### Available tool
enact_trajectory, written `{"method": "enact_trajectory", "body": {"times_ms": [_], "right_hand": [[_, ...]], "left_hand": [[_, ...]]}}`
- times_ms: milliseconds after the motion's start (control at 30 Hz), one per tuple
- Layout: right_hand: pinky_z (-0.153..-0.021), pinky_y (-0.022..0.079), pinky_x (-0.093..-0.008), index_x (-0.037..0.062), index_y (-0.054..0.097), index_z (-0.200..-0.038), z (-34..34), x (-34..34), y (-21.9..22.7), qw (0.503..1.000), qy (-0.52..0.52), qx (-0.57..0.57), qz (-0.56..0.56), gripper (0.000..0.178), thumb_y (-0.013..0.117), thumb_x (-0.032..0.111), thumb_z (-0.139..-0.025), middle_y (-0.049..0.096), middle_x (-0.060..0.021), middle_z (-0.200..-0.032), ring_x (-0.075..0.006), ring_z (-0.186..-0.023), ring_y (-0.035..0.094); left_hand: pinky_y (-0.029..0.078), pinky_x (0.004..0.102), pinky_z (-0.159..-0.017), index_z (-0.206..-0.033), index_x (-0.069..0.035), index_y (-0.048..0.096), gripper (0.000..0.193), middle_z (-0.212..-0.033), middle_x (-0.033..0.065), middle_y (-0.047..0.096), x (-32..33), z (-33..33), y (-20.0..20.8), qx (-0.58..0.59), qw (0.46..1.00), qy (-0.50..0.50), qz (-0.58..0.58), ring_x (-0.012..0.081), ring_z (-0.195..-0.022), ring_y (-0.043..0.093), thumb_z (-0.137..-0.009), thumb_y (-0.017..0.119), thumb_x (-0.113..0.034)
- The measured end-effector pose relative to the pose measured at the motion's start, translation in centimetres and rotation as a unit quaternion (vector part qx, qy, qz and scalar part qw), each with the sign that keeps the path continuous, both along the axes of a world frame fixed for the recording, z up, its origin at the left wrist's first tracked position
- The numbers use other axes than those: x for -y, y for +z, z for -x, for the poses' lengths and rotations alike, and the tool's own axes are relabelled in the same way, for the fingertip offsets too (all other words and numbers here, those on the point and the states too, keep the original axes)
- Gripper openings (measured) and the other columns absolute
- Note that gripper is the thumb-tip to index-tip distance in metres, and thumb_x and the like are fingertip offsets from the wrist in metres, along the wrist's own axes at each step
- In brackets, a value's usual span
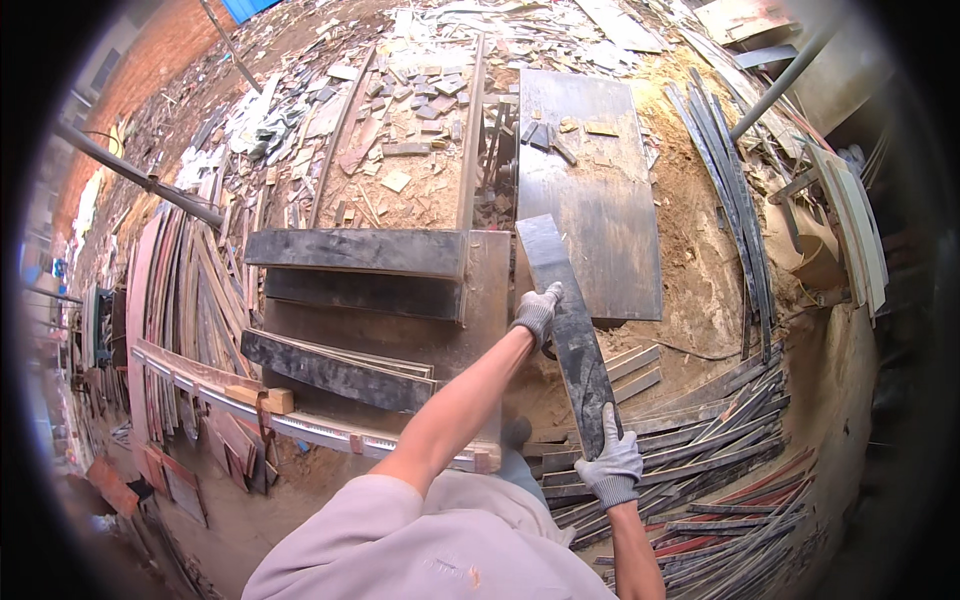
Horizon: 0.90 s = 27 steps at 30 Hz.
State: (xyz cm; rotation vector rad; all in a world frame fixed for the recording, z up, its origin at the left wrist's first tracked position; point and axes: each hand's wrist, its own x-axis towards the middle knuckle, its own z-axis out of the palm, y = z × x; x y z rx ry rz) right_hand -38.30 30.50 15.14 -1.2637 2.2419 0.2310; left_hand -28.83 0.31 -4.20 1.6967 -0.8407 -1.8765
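Slanting lengthwise, far end leftward, the dark board [576, 340] is gripped by left hand [537, 311] and right hand [611, 466].

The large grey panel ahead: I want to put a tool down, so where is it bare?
The panel looks bare, though dusty, at near right, between the held plank, the offcuts and its near and right edges. Crowded: the farther left, where offcuts cluster.

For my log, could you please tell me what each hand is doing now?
Left hand: holding the dark board.
Right hand: holding the dark board's near end.
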Motion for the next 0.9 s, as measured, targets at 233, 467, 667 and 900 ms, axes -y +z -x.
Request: {"method": "enact_trajectory", "body": {"times_ms": [233,467,667,900], "right_hand": [[-0.1,0.058,-0.0522,0.0347,0.016,-0.179,0.3,3.8,-1.5,0.997,-0.004,-0.001,-0.072,0.128,0.088,0.043,-0.074,0.057,-0.0284,-0.125,-0.0464,-0.113,0.067],[-0.094,0.059,-0.052,0.0362,0.012,-0.179,0.8,5.5,-4.1,0.998,0.023,-0.028,-0.044,0.135,0.091,0.044,-0.071,0.057,-0.0277,-0.119,-0.0459,-0.106,0.067],[-0.098,0.058,-0.0533,0.0372,0.014,-0.179,0.9,7.4,-3.9,0.999,0.006,0.002,-0.039,0.128,0.088,0.038,-0.074,0.057,-0.0309,-0.125,-0.0484,-0.109,0.068],[-0.096,0.059,-0.0523,0.0371,0.014,-0.179,0.8,8.8,-3.6,0.999,-0.002,0.006,-0.053,0.129,0.088,0.039,-0.074,0.057,-0.0317,-0.129,-0.0473,-0.107,0.07]], "left_hand": [[0.055,0.0519,-0.097,-0.128,0.003,0.077,0.056,-0.121,0.0217,0.078,3.0,0.8,-1.2,0.045,0.995,-0.015,-0.09,0.0314,-0.11,0.073,-0.102,0.075,-0.047],[0.044,0.0428,-0.064,-0.096,-0.003,0.076,0.045,-0.077,0.0045,0.062,5.7,1.0,-1.5,0.097,0.992,-0.027,-0.07,0.0191,-0.069,0.052,-0.106,0.074,-0.047],[0.051,0.0443,-0.077,-0.105,0.002,0.079,0.045,-0.091,0.0104,0.074,7.9,1.4,-4.5,0.097,0.995,-0.033,-0.012,0.022,-0.082,0.063,-0.101,0.078,-0.043],[0.044,0.0443,-0.067,-0.093,-0.001,0.078,0.043,-0.075,0.0044,0.063,9.2,1.7,-5.4,0.101,0.995,-0.013,-0.02,0.0193,-0.07,0.053,-0.103,0.079,-0.043]]}}
